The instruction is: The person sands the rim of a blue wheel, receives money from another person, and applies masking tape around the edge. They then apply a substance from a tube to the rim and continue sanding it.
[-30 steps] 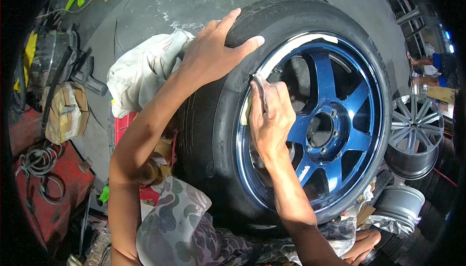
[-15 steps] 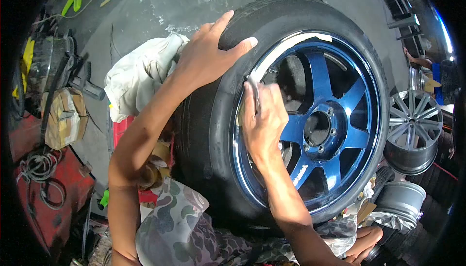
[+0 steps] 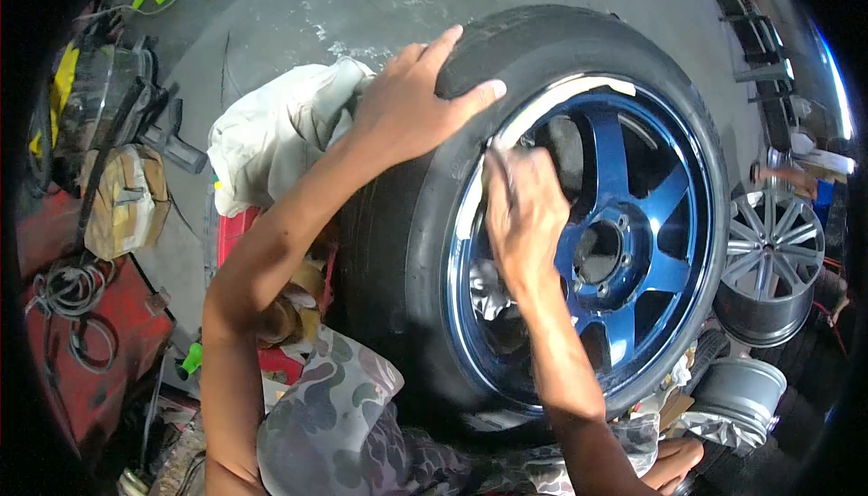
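Fingers of my left hand [image 3: 411,103] spread wide over the tire [image 3: 389,261], gripping nothing. Inside the tire's sidewall, a pale strip [image 3: 471,207] runs lengthwise along the rim's curve. My right hand [image 3: 529,211] has its fingers closed on a blurred grey piece [image 3: 509,179] there. Framed by the tire, the blue wheel [image 3: 611,152] faces me, turned slightly rightward; sidewall markings are too faint to read.

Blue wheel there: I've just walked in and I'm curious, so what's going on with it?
Someone is working on the blue wheel by hand. Their left hand rests on the tire, while the right hand, at the wheel's edge, pinches something small, too blurred to name. A pale strip lines only part of that edge.
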Motion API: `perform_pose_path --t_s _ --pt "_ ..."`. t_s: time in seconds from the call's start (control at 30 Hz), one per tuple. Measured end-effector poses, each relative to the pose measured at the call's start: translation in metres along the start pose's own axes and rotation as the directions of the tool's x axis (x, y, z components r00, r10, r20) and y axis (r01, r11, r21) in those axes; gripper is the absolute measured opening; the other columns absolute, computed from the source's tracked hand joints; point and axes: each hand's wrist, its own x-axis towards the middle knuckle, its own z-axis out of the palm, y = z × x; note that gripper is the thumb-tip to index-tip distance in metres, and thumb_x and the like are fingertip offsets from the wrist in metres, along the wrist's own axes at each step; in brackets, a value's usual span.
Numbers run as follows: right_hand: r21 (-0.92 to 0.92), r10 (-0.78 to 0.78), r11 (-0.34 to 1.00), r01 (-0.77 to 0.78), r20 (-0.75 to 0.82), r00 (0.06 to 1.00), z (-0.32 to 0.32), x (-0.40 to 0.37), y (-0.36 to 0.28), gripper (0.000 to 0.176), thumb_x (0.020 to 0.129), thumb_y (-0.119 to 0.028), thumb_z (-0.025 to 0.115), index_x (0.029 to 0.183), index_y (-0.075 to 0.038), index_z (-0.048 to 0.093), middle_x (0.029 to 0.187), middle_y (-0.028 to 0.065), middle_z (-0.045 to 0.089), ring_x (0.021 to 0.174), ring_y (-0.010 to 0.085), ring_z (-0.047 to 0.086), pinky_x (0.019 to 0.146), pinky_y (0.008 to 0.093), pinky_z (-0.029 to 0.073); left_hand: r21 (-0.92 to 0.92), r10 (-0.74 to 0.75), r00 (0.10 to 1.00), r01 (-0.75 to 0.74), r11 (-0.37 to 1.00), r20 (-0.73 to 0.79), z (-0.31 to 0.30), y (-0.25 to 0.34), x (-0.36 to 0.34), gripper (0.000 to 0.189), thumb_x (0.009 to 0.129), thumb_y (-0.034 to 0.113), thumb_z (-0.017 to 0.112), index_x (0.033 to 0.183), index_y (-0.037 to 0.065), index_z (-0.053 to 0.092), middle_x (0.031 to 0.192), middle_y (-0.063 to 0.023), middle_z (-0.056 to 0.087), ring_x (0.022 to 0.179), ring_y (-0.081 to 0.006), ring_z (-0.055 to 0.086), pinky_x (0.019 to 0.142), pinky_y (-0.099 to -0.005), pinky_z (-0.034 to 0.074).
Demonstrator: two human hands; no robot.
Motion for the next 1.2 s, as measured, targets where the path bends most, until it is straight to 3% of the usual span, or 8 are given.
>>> perform_pose_path --t_s 0.13,0.3,0.47,0.67,0.87,0.97,1.13,1.2 --pt "0.143 0.065 0.986 -0.089 0.161 0.985 -0.031 -0.027 -0.026 0.02 0.093 0.001 0.078 0.112 0.0 0.078 0.085 0.0133 0.065 0.071 0.0267 0.067 0.066 0.037 0.055 -0.01 0.053 0.998 -0.053 0.999 -0.016 -0.003 0.004 -0.005 0.095 0.09 0.058 0.082 0.16 0.006 0.048 0.144 -0.0264 0.06 0.138 -0.0422 0.057 0.117 -0.0477 0.044" --pt "0.057 0.341 0.94 -0.338 -0.06 0.938 -0.062 -0.035 -0.009 0.008 0.091 -0.002 0.082 0.098 0.001 0.079 0.087 0.0109 0.069 0.075 0.0227 0.066 0.069 0.0349 0.052 -0.022 0.134 0.99 -0.133 0.991 0.04 -0.022 0.005 -0.025 0.103 0.085 0.052 0.086 0.165 0.007 0.039 0.159 -0.0271 0.048 0.149 -0.0414 0.047 0.123 -0.0461 0.039" --pt "0.095 0.343 0.936 -0.339 -0.03 0.939 -0.065 -0.046 0.003 0.012 0.087 -0.002 0.085 0.098 0.0 0.079 0.089 0.0101 0.067 0.076 0.0225 0.063 0.069 0.0327 0.05 0.163 0.147 0.974 -0.175 0.971 0.171 -0.031 0.034 -0.059 0.114 0.078 0.035 0.085 0.172 0.016 0.024 0.168 -0.0352 0.026 0.153 -0.0552 0.032 0.127 -0.0611 0.029" --pt "0.101 0.312 0.946 -0.309 -0.007 0.95 -0.064 -0.049 -0.004 0.015 0.086 -0.003 0.086 0.098 0.001 0.078 0.092 0.0102 0.066 0.079 0.0211 0.063 0.069 0.0321 0.049 0.171 0.25 0.968 -0.24 0.956 -0.037 0.003 0.035 -0.036 0.104 0.079 0.029 0.081 0.169 0.015 0.032 0.168 -0.0316 0.029 0.154 -0.0543 0.031 0.126 -0.061 0.028" --pt "0.044 0.195 0.98 -0.192 -0.063 0.979 -0.073 -0.04 -0.003 0.015 0.088 -0.005 0.086 0.094 0.001 0.074 0.089 0.0099 0.064 0.08 0.0202 0.063 0.075 0.0326 0.051 0.093 0.259 0.92 -0.242 0.966 -0.296 0.019 0.016 0.011 0.084 0.088 0.054 0.083 0.156 0.014 0.056 0.157 -0.0305 0.051 0.145 -0.0477 0.049 0.122 -0.0538 0.04" --pt "0.199 0.32 0.93 -0.309 -0.024 0.947 -0.073 -0.046 0.002 0.016 0.09 -0.008 0.087 0.094 -0.001 0.073 0.088 0.0075 0.066 0.078 0.0161 0.063 0.072 0.0299 0.05 0.243 0.53 0.841 -0.495 0.834 -0.105 -0.001 0.019 -0.004 0.058 0.1 0.036 0.073 0.149 0.008 0.063 0.159 -0.0118 0.056 0.151 -0.038 0.047 0.124 -0.057 0.036" --pt "0.304 0.613 0.717 -0.627 0.153 0.775 -0.074 -0.034 0.007 0.017 0.095 -0.012 0.085 0.102 -0.001 0.074 0.088 0.0022 0.074 0.071 0.0082 0.063 0.064 0.0246 0.049 0.287 0.602 0.782 -0.621 0.729 0.164 -0.015 0.027 -0.064 0.045 0.099 0.024 0.067 0.139 0.006 0.07 0.158 -0.0069 0.059 0.155 -0.0307 0.042 0.129 -0.0577 0.027" --pt "0.438 0.574 0.686 -0.581 0.165 0.802 -0.07 -0.027 0.01 0.018 0.101 -0.014 0.08 0.111 -0.001 0.073 0.09 0.0049 0.075 0.069 0.0073 0.064 0.061 0.0236 0.052 0.398 0.525 0.81 -0.586 0.706 0.261 -0.021 0.033 -0.076 0.044 0.1 0.024 0.064 0.14 0.006 0.07 0.158 -0.007 0.058 0.156 -0.03 0.04 0.13 -0.0581 0.026"
